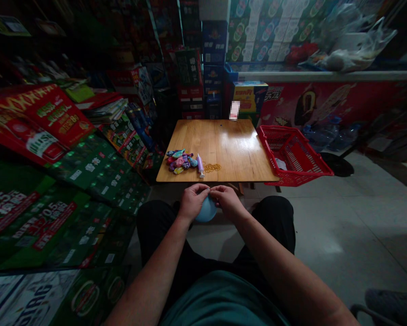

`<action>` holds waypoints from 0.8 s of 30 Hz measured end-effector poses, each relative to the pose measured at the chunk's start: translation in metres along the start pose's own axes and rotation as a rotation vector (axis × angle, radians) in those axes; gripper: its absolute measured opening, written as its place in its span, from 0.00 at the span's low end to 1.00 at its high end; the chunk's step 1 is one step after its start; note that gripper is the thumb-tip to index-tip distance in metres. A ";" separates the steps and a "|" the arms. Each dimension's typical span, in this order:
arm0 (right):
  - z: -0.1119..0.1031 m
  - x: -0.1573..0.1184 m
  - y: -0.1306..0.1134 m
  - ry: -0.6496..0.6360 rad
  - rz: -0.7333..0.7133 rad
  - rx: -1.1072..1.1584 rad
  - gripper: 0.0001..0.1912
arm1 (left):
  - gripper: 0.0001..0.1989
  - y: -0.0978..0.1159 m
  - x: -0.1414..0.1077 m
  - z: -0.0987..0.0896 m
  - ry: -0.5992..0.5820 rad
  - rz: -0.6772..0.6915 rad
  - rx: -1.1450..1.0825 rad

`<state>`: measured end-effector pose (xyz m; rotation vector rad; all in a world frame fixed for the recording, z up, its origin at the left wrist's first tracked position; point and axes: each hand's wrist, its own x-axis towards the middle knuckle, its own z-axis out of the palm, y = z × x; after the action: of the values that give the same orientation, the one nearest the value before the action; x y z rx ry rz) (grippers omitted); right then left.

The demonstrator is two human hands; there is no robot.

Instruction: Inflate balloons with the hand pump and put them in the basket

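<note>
A light blue inflated balloon (206, 211) hangs between my knees, just in front of the table's near edge. My left hand (192, 199) pinches the balloon's neck from the left. From the other side my right hand (225, 199) grips the same neck, fingertips nearly meeting the left ones. The knot or opening itself is too small to make out. On the wooden table (217, 140) lies a pile of colourful deflated balloons (180, 161). Beside it are a purple hand pump (200, 165) and a heap of tan rubber bands (213, 167).
A red shopping basket (294, 156) stands against the table's right side. Stacked green beer cartons (88, 194) crowd the left. Behind the table are more boxes (214, 68) and a chest freezer (325, 97) with plastic bags (352, 50) on top.
</note>
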<state>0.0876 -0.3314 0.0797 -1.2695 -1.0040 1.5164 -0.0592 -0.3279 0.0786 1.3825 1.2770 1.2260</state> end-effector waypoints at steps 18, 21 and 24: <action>-0.018 0.002 0.006 -0.130 0.344 0.532 0.09 | 0.11 0.000 -0.013 -0.004 -0.163 0.128 0.082; -0.021 0.002 0.007 -0.123 0.311 0.508 0.10 | 0.11 0.002 -0.014 -0.004 -0.196 0.183 0.092; -0.022 0.001 0.008 -0.119 0.257 0.447 0.09 | 0.11 0.004 -0.015 -0.005 -0.198 0.228 0.102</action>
<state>0.1081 -0.3321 0.0688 -1.0215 -0.5382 1.9034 -0.0632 -0.3431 0.0814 1.7161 1.0788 1.1519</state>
